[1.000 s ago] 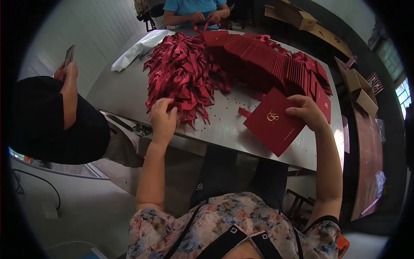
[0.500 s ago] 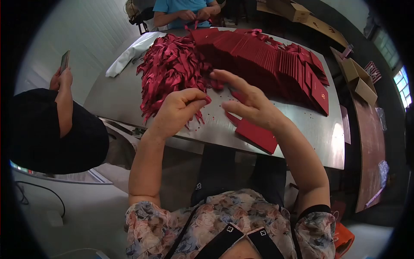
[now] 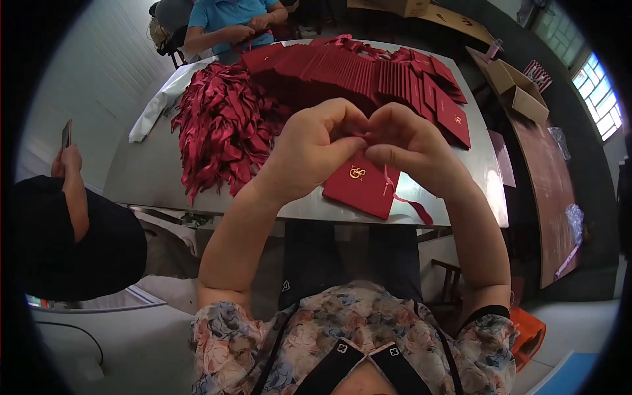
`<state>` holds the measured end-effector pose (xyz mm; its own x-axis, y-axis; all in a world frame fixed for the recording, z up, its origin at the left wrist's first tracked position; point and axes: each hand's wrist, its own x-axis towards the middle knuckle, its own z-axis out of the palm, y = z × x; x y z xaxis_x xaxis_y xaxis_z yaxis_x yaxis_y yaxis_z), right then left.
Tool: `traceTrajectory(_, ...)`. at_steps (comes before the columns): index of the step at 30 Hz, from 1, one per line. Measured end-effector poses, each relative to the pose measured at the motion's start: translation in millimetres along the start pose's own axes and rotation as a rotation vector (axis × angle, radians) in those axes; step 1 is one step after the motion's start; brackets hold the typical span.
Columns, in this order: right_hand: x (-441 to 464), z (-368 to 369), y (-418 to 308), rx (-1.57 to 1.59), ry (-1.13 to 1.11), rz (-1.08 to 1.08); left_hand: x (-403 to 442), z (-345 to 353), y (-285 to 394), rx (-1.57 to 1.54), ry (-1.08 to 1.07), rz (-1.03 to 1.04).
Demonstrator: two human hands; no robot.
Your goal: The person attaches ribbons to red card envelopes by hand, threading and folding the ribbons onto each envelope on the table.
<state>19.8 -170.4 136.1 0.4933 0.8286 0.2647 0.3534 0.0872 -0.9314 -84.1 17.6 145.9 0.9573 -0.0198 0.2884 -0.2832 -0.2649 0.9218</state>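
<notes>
My left hand point(image 3: 315, 146) and my right hand point(image 3: 416, 146) meet over the near part of the metal table, fingertips pinched together on a thin red ribbon. Part of that ribbon point(image 3: 416, 208) trails down over a red card folder point(image 3: 359, 184) with a gold emblem, which lies at the table's front edge. Where the fingers touch, most of the ribbon is hidden. Left of my left hand is a big heap of red ribbons point(image 3: 220, 125). Behind both hands stands a long row of red folders point(image 3: 329, 69).
Across the metal table point(image 3: 148, 174), a person in a blue shirt point(image 3: 227, 23) handles a red ribbon. A person in black point(image 3: 79, 240) holds a phone at the left. White material point(image 3: 161, 99) lies at the table's left edge. An open cardboard box point(image 3: 517, 92) is on the right bench.
The right hand let go of the folder, now lying on the table. Both hands came together, and a ribbon is now between them. The view has shifted right.
</notes>
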Motion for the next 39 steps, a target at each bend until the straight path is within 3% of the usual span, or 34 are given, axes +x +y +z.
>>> traceTrajectory(1,-2,-8,2,0.192,-0.020,0.138,7,5,1,0.056,0.008,0.027)
traceTrajectory(6,-24,-22,17,0.389,0.029,0.281,23,16,-7,-0.018,-0.080,0.063)
traceTrajectory(9,-41,-44,29,0.320,0.106,0.339,28,11,-50,0.089,0.023,-0.286)
traceTrajectory(13,-64,-107,24,0.248,0.469,0.245,23,11,-121,0.327,0.238,-0.547)
traceTrajectory(17,-67,-137,0,-0.133,0.695,-0.042,23,14,-149,0.472,0.213,-0.553)
traceTrajectory(18,-62,-126,-11,-0.229,0.720,-0.025,23,16,-148,0.506,0.207,-0.571)
traceTrajectory(20,-53,-111,1,-0.292,0.609,-0.071,23,19,-149,0.546,0.197,-0.585)
traceTrajectory(24,-24,-35,69,-0.015,0.354,0.218,22,24,-156,0.430,0.215,-0.607)
traceTrajectory(25,-22,-19,91,-0.165,0.334,0.194,21,25,-156,0.330,0.217,-0.608)
traceTrajectory(30,-16,27,158,0.008,0.367,0.365,14,29,-152,0.219,0.273,-0.545)
traceTrajectory(32,-18,28,161,0.019,0.387,0.358,12,29,-149,0.161,0.288,-0.526)
traceTrajectory(34,-19,30,170,-0.039,0.404,0.253,13,33,-118,-0.091,0.334,-0.694)
traceTrajectory(39,-22,31,168,0.122,0.327,0.170,8,28,-120,-0.345,0.335,-0.790)
